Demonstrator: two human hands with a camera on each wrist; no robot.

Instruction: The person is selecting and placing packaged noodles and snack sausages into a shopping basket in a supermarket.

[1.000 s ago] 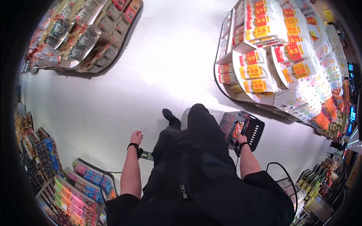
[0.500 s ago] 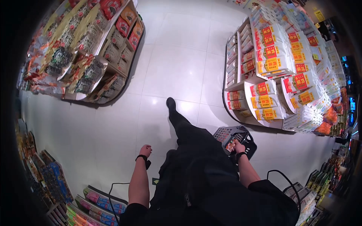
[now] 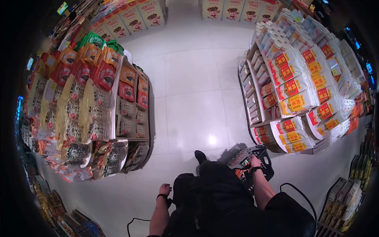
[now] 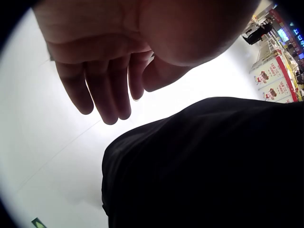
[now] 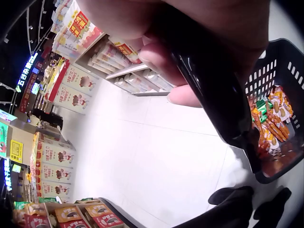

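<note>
My right hand (image 3: 255,162) grips the black handle (image 5: 209,80) of a shopping basket (image 5: 290,53), fingers curled round it. The basket hangs beside my right leg, over the floor. Inside it lie orange and white packaged snacks (image 5: 275,126), some of them looking like sausages, with a bit of green packaging among them. On the other side my left hand (image 3: 165,189) hangs near my left thigh and holds nothing. Its fingers (image 4: 99,90) droop loosely in the left wrist view, next to the dark clothing.
A shelf island of red, orange and clear snack bags (image 3: 98,94) stands on the left. To the right is another island, stacked with white, red and yellow packs (image 3: 290,83). Tiled floor (image 3: 193,110) runs between them. Cartoon-printed cartons (image 3: 233,11) stand farther ahead.
I have walked forward between the islands; both have shifted nearer and lower in view, and the cartons ahead have appeared. My right hand keeps its grip on the basket, and the left still hangs free.
</note>
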